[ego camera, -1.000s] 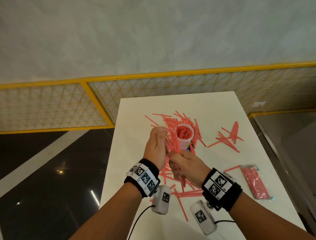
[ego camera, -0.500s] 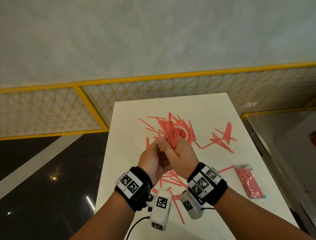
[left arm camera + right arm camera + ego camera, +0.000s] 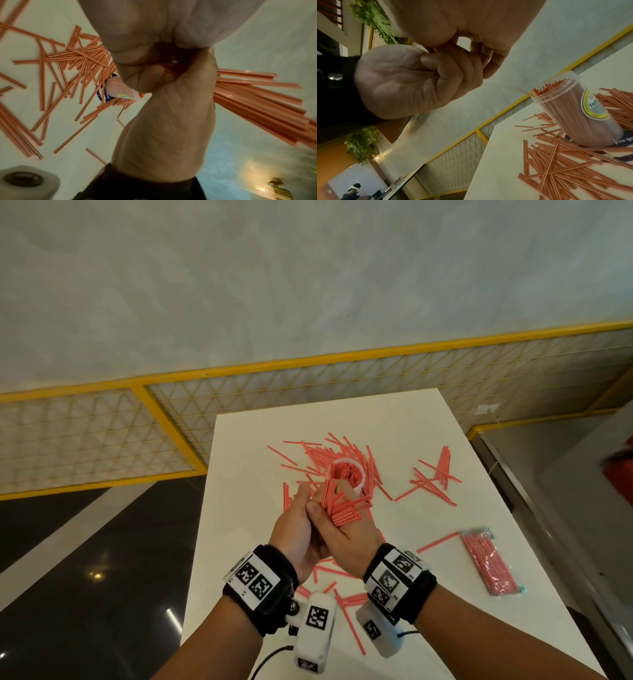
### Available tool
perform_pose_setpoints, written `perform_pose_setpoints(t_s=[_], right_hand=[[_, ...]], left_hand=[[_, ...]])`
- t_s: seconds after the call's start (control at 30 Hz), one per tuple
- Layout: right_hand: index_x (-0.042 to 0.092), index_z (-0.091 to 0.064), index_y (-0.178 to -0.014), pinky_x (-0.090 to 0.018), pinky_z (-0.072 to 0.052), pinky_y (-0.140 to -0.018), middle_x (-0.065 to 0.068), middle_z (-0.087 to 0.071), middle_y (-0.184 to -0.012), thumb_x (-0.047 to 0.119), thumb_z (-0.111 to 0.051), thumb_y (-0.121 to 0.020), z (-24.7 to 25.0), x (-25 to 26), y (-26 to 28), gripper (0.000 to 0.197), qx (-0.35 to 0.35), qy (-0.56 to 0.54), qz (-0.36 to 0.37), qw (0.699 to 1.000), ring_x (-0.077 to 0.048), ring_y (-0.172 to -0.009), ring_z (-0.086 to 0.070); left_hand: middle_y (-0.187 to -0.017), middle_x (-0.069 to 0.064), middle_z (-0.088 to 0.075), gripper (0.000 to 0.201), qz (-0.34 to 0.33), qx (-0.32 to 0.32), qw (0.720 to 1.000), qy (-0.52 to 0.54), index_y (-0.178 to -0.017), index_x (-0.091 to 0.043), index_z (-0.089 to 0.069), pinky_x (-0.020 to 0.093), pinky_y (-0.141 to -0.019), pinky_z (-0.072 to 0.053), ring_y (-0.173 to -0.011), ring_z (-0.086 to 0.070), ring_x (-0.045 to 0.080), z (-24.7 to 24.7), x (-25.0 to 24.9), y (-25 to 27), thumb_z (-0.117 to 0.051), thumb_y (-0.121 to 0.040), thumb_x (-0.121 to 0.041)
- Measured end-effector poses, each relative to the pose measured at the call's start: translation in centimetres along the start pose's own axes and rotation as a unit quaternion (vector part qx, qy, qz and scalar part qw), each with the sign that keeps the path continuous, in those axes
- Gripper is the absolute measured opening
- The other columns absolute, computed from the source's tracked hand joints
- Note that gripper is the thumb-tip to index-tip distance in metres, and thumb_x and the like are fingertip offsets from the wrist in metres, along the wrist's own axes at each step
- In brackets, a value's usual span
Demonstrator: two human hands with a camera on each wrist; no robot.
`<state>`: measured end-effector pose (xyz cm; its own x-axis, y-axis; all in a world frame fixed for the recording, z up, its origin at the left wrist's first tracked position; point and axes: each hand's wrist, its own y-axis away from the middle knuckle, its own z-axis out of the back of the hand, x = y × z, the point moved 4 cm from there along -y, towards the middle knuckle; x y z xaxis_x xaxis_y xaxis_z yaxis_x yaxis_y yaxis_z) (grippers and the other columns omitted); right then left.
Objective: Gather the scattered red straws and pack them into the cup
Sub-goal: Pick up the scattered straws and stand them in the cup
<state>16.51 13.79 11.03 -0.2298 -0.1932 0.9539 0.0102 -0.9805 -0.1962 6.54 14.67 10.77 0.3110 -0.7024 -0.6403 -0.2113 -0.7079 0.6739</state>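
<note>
A clear plastic cup (image 3: 329, 473) stands upright on the white table (image 3: 257, 440), packed with red straws; its labelled wall shows in the right wrist view (image 3: 573, 115). Just in front of it and above the table, my left hand (image 3: 297, 518) and right hand (image 3: 346, 537) are clasped together round a bundle of red straws (image 3: 344, 506). The bundle fans out up and to the right, as the left wrist view (image 3: 257, 97) also shows. In the right wrist view the left hand (image 3: 412, 83) is a fist and the straws inside it are hidden.
Loose straws (image 3: 342, 450) lie heaped around the cup, a smaller pile (image 3: 435, 477) to the right, more under my wrists (image 3: 342, 599). A clear bag of straws (image 3: 489, 565) lies near the right edge. A yellow mesh fence (image 3: 102, 440) runs behind the table.
The right hand came up to the left and both now clasp the bundle. The straws went from upright to fanned out rightward, closer to the cup.
</note>
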Motion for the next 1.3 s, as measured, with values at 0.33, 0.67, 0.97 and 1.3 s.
perform_pose_setpoints(t_s=[0.33, 0.67, 0.97, 1.3], right_hand=[[0.030, -0.057, -0.095, -0.028, -0.053, -0.082, 0.005, -0.058, -0.098, 0.035, -0.056, -0.099, 0.4, -0.8, 1.0, 0.007, 0.028, 0.082, -0.018, 0.996, -0.009, -0.089, -0.062], [0.017, -0.062, -0.071, -0.020, -0.039, -0.047, 0.003, -0.061, -0.059, 0.053, -0.045, -0.104, 5.7, -4.2, -6.3, 0.052, -0.021, 0.212, -0.147, 0.966, -0.007, -0.049, -0.055], [0.021, -0.057, -0.069, -0.029, -0.046, -0.061, 0.000, -0.057, -0.062, 0.051, -0.055, -0.098, 3.4, -11.8, -11.7, 0.041, 0.085, 0.335, -0.200, 0.917, -0.019, -0.064, -0.059], [0.027, -0.057, -0.105, -0.027, -0.048, -0.057, 0.008, -0.059, -0.072, 0.044, -0.065, -0.095, 5.5, -9.3, -8.8, 0.022, 0.008, 0.288, -0.178, 0.941, -0.012, -0.063, -0.059]], left_hand=[[-0.084, 0.010, -0.072, 0.040, -0.010, -0.024, 0.998, -0.052, -0.108, -0.012, -0.074, 0.030, -0.056, -0.055, -0.072, -0.068, 0.022, 1.0, 1.4, -0.8, -0.058, -0.099, -0.047], [-0.086, 0.014, -0.070, 0.036, -0.006, -0.076, 0.994, -0.082, -0.102, -0.001, -0.067, 0.037, -0.062, -0.057, -0.065, -0.063, 0.025, 5.4, 3.5, -1.6, -0.050, -0.107, -0.033], [-0.079, 0.009, -0.070, 0.026, 0.024, -0.103, 0.980, -0.170, -0.108, 0.000, -0.064, 0.035, -0.062, -0.054, -0.063, -0.060, 0.021, 11.8, 7.0, -2.0, -0.052, -0.103, -0.022], [-0.082, 0.010, -0.064, 0.021, 0.031, -0.099, 0.970, -0.222, -0.099, -0.002, -0.063, 0.031, -0.060, -0.051, -0.063, -0.057, 0.021, 14.0, 8.3, -3.8, -0.053, -0.102, -0.021]])
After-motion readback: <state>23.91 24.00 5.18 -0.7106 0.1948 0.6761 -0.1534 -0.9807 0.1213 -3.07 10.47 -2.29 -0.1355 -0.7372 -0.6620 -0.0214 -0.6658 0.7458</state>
